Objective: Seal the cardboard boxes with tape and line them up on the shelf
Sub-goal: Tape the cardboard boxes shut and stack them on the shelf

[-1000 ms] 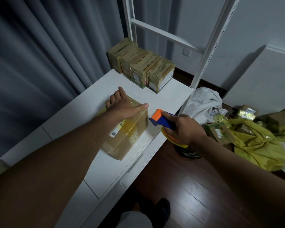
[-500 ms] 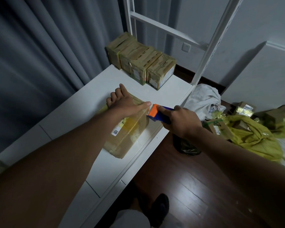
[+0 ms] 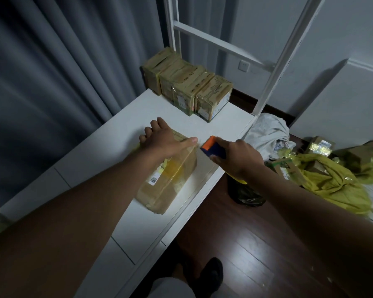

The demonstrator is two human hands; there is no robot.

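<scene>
A cardboard box (image 3: 170,186) with a white label lies on the white shelf top (image 3: 121,147). My left hand (image 3: 164,138) rests flat on the box's far end, fingers spread, thumb along its upper right edge. My right hand (image 3: 237,158) grips a blue and orange tape dispenser (image 3: 211,147), whose orange end is just right of the box's far corner, close to my left thumb. A bit of its yellow roll shows under my wrist. Several taped boxes (image 3: 187,87) stand in a row at the shelf's far end.
White shelf uprights (image 3: 276,67) rise at the far end. Grey curtains (image 3: 52,72) hang to the left. On the dark wood floor to the right lie a white cloth (image 3: 267,134), a dark bag (image 3: 246,192), yellow bags (image 3: 332,179) and more small boxes (image 3: 320,145). My shoe (image 3: 211,274) is below.
My right hand has brought the tape dispenser left and up, from beyond the shelf's edge to the box's far corner. My left hand has stayed on the box.
</scene>
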